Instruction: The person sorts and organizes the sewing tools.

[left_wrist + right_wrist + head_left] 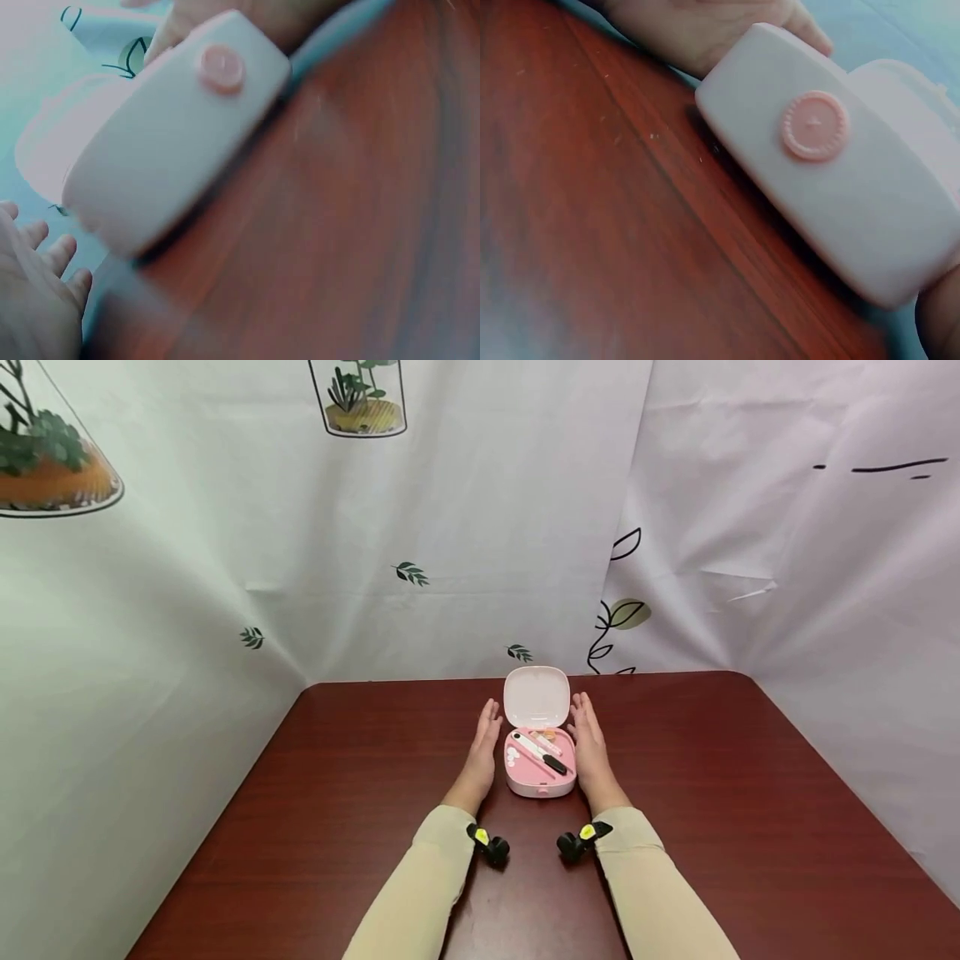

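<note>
A small pink and white box (542, 790) stands on the table with its pale lid (537, 697) raised at the back. Inside lie a white tool with a black end (538, 753), a slim pink stick and small white pieces (513, 755); their exact kinds are too small to tell. My left hand (480, 758) is upright along the box's left side, fingers extended; the left wrist view shows a gap between them. Along the right side stands my right hand (592, 750), fingers extended, close to the box; contact is unclear. A round pink button (814, 125) marks the box's front.
The dark red-brown wooden table (360, 827) has rounded far corners. A white cloth (480, 527) printed with plants hangs behind it and at both sides. Black wrist cameras (495, 850) are strapped at both cuffs, over light sleeves (420, 885).
</note>
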The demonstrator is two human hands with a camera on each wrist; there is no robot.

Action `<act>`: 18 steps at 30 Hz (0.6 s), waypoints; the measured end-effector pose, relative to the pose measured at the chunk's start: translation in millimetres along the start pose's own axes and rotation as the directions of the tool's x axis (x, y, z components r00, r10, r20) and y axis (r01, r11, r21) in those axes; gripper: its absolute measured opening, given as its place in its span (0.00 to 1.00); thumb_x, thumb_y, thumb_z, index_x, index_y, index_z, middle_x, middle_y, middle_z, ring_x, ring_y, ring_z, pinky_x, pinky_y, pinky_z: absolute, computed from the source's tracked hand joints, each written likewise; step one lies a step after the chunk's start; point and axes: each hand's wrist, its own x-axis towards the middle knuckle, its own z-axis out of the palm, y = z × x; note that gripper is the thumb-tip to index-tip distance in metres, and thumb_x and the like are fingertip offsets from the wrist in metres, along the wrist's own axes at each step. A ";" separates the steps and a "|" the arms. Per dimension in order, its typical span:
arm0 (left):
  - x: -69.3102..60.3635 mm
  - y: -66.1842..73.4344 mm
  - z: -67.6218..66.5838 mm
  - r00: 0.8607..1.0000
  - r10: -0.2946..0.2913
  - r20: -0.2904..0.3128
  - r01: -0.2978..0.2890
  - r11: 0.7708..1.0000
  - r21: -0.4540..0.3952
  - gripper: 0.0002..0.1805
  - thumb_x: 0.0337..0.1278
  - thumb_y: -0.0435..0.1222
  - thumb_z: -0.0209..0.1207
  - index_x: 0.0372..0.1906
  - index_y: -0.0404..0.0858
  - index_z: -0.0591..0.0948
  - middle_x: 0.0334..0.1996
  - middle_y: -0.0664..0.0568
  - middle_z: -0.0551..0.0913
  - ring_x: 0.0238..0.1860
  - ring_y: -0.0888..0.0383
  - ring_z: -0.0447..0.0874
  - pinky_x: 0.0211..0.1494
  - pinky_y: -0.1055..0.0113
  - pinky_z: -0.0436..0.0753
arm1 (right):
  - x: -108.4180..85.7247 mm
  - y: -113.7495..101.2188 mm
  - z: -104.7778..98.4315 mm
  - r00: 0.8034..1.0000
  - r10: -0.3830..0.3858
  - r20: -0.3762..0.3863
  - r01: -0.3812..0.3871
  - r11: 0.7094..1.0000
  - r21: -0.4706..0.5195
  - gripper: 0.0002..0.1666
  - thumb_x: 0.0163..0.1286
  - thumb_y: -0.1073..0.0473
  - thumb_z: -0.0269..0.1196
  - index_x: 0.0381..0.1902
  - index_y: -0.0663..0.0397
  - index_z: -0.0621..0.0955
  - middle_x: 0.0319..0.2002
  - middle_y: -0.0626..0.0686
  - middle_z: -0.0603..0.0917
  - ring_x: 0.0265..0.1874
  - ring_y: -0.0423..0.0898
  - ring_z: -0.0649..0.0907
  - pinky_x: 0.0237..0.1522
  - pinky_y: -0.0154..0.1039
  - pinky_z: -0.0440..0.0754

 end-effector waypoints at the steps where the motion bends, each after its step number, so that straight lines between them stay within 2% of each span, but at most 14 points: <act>1: 1.4 0.0 4.7 1.000 -0.002 -0.003 0.002 1.000 -0.031 0.35 0.80 0.50 0.34 0.82 0.43 0.44 0.81 0.44 0.47 0.79 0.43 0.48 0.79 0.44 0.47 | 1.6 0.9 0.7 1.000 0.006 0.007 -0.006 1.000 0.021 0.36 0.85 0.43 0.36 0.83 0.50 0.46 0.81 0.55 0.51 0.79 0.53 0.54 0.77 0.53 0.53; 4: 4.2 -1.8 15.9 1.000 -0.021 -0.004 0.020 0.997 -0.069 0.35 0.80 0.52 0.30 0.83 0.45 0.43 0.82 0.47 0.44 0.80 0.45 0.46 0.79 0.45 0.47 | 3.6 3.2 2.9 0.999 0.030 0.022 -0.031 0.997 0.065 0.39 0.84 0.39 0.35 0.82 0.52 0.47 0.81 0.55 0.50 0.79 0.53 0.54 0.78 0.51 0.50; 9: 4.1 -3.1 23.6 0.999 -0.024 -0.032 0.023 0.999 -0.027 0.35 0.79 0.52 0.31 0.83 0.45 0.42 0.82 0.49 0.41 0.81 0.50 0.37 0.79 0.45 0.41 | 2.7 4.1 4.1 0.999 0.050 0.014 -0.050 0.997 0.053 0.40 0.83 0.38 0.36 0.82 0.53 0.49 0.81 0.54 0.51 0.78 0.55 0.56 0.78 0.49 0.50; 14: 4.3 -2.5 23.4 0.999 0.011 -0.040 -0.013 0.999 -0.036 0.35 0.80 0.49 0.32 0.83 0.46 0.39 0.82 0.48 0.46 0.81 0.49 0.42 0.80 0.45 0.43 | -0.8 -7.8 4.3 0.999 0.033 -0.005 -0.033 0.999 -0.030 0.35 0.86 0.44 0.34 0.82 0.54 0.52 0.80 0.56 0.55 0.76 0.57 0.61 0.77 0.50 0.53; 18: 3.9 -2.5 22.0 0.997 0.020 -0.070 -0.019 1.000 0.016 0.33 0.82 0.45 0.32 0.83 0.44 0.42 0.81 0.48 0.50 0.80 0.50 0.45 0.80 0.47 0.45 | -8.1 -24.2 6.7 1.000 -0.008 0.016 0.009 0.994 -0.112 0.32 0.86 0.52 0.33 0.81 0.58 0.53 0.79 0.59 0.56 0.76 0.57 0.61 0.77 0.51 0.53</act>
